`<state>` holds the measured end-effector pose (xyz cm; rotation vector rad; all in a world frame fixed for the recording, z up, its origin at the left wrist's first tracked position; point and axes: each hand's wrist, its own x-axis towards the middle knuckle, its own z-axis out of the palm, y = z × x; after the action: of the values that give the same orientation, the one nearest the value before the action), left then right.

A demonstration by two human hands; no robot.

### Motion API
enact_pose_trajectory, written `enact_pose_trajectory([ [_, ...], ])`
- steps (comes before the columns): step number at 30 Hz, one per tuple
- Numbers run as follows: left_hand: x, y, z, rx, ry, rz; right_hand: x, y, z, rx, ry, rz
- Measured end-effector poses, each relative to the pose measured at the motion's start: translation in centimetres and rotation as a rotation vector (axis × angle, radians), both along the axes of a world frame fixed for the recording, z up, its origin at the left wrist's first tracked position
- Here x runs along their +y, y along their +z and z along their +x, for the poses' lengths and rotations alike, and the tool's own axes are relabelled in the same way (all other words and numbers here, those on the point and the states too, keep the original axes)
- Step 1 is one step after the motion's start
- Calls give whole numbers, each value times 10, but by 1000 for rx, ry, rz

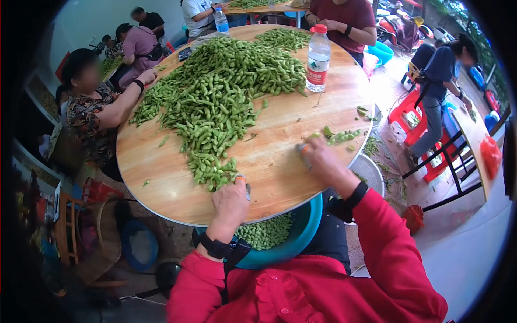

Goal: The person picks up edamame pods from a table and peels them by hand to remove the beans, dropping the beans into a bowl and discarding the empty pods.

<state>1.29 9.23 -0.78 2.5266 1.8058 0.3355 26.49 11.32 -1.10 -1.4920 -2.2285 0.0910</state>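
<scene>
A big heap of green soybean pods [221,81] covers much of the round wooden table [301,124]. My left hand [231,202] is closed at the near tip of the heap, an orange and grey cover on its thumb; what it holds, if anything, is hidden. Over the table's right part, my right hand [326,161] is smeared by motion, with a similar cover at its fingertips. Just beyond it lie a few loose pods [344,136]. Below the table edge, a teal basin [319,212] holds shelled green beans [264,232].
A red-capped water bottle [318,59] stands at the table's right. One person [89,107] sits at the left, another in a dark red shirt [344,24] at the far side. A mesh basket [375,175] is under the right edge. Red stools [409,121] stand farther right.
</scene>
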Motion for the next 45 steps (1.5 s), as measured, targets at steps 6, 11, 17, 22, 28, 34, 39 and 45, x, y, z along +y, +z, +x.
enact_pose_trajectory([
  [6,-12,-1,-9,-381,-71,72,-7,18,50,210,-328,22],
  [11,-28,0,-9,-1305,-142,-388,-66,17,-23,971,-52,-534],
  [17,-50,15,-10,-1503,-172,-634,-67,8,-78,1603,288,-1102],
  [22,-58,12,-12,-1530,-135,-891,-71,10,-92,1520,257,-899],
  [28,-57,4,-16,-1168,-228,-791,-79,19,-88,1175,276,-692],
  [34,-72,26,-10,-1145,-75,-477,-93,25,-82,1246,88,-774],
  [39,-72,23,-8,-765,-249,-122,-96,24,-80,1302,147,-894],
  [45,-73,18,-10,-644,-316,-52,-97,26,-80,1234,109,-932],
])
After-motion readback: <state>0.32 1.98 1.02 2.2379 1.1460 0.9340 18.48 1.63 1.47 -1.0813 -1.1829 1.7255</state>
